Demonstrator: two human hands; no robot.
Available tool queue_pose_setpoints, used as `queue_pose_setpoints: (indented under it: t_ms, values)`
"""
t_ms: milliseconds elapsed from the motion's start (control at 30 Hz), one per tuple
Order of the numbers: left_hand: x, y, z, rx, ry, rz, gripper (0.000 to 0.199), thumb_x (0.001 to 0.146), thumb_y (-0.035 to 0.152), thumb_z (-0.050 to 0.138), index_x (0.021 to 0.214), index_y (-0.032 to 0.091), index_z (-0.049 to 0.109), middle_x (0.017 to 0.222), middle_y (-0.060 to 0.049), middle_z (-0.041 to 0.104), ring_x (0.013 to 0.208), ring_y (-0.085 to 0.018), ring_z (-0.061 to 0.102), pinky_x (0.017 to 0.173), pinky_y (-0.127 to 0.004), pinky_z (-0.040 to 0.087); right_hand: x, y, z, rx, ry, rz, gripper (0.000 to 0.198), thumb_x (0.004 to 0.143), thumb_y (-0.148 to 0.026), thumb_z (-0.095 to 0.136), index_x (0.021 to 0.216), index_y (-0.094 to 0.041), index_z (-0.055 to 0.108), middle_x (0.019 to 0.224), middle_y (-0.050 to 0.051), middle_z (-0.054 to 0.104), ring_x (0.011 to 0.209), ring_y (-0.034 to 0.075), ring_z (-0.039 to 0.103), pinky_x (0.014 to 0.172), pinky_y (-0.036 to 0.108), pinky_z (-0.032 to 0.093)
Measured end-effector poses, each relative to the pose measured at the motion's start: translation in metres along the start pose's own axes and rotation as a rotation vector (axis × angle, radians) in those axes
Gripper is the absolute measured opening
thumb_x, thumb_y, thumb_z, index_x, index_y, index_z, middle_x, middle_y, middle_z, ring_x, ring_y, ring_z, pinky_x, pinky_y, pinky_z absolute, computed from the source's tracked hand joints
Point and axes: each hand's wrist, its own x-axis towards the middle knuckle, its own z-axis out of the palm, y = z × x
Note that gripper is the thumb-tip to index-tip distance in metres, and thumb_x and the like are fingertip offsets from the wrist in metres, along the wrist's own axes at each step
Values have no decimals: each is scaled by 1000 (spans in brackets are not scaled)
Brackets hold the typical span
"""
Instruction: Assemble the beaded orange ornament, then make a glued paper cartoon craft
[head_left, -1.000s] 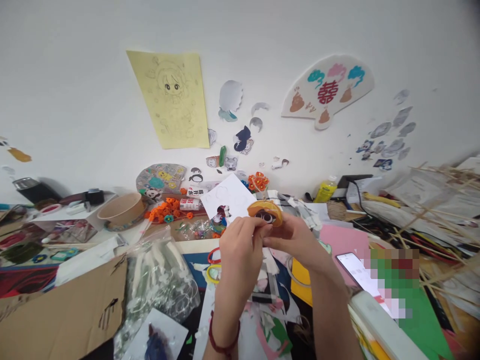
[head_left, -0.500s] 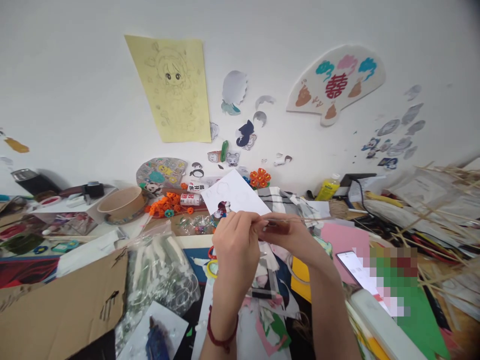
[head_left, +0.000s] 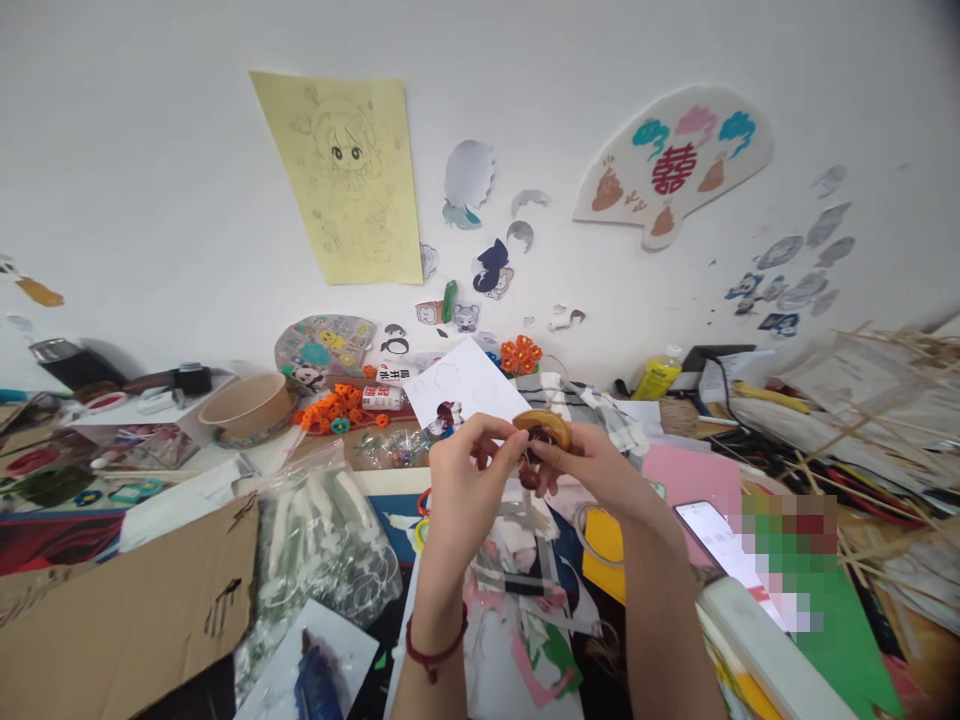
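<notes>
Both hands are raised over the middle of the cluttered table, fingertips nearly together. In my right hand a yellow-brown rounded piece with a curved rim is gripped; it is dark inside and its exact kind is unclear. A small glossy reddish-brown piece shows below it, between the hands. My left hand is closed in a pinch at the left edge of the rounded piece; what lies between its fingertips is too small to make out. Behind the hands leans a white sheet with a small coloured figure.
Paper scraps lie below the hands. To the left are a cardboard sheet, a plastic bag of white strips and a tan bowl. A phone, a pale long case and thin wooden strips are at right.
My hands have turned, bringing the yellow-brown rounded piece and the reddish-brown piece into view. A thin strand that ran right from the fingers no longer shows there.
</notes>
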Motion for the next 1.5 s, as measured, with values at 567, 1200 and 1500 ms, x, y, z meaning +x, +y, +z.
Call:
queue_pose_setpoints:
  t_ms: [567,1200,1500]
  values:
    - [5,-10,12,189,76,167,12,87,25,69,76,20,66,71,2,69,61,-12,54,61,-25,39,4,1,9,-362,215,-59,30,89,-46,66,83,-17,70,59,-2,64,52,12,58,49,22,44]
    - [10,-12,19,-451,-179,34,24,99,37,50,83,19,50,68,3,56,61,-10,56,60,-24,45,9,6,10,-101,256,-119,33,88,-47,67,102,-18,70,67,-2,60,54,12,55,51,24,46]
    - [10,-12,19,-415,-171,-29,21,96,36,57,84,20,53,58,4,59,54,-10,56,58,-23,43,8,4,9,-163,271,-93,32,87,-50,66,96,-19,69,64,-2,60,53,13,55,48,23,43]
